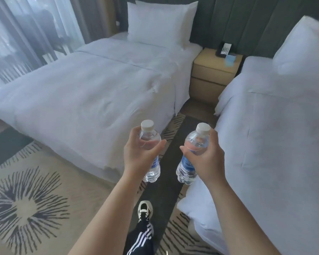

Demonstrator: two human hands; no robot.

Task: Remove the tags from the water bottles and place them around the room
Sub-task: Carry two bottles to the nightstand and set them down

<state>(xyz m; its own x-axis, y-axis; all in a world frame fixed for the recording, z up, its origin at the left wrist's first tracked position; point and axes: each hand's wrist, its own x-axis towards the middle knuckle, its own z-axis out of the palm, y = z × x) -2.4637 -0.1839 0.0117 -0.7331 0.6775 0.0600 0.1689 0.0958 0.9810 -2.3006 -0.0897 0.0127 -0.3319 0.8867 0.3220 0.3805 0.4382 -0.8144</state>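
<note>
from the head view i see my left hand (136,153) wrapped around one water bottle (150,144) and my right hand (208,155) gripping the other bottle (191,157), both upright over the carpet (44,162) between two beds (85,85), nightstand (212,70) beyond.

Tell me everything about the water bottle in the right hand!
The small clear plastic water bottle with a blue label has a pale screw cap on top and ribbed sides near its base. It looks full of water. It is held in the air, tilted slightly, above the dark carpet strip between two white beds. The right hand wraps its upper half, its fingers curled round the front. Nothing else touches it.
</note>
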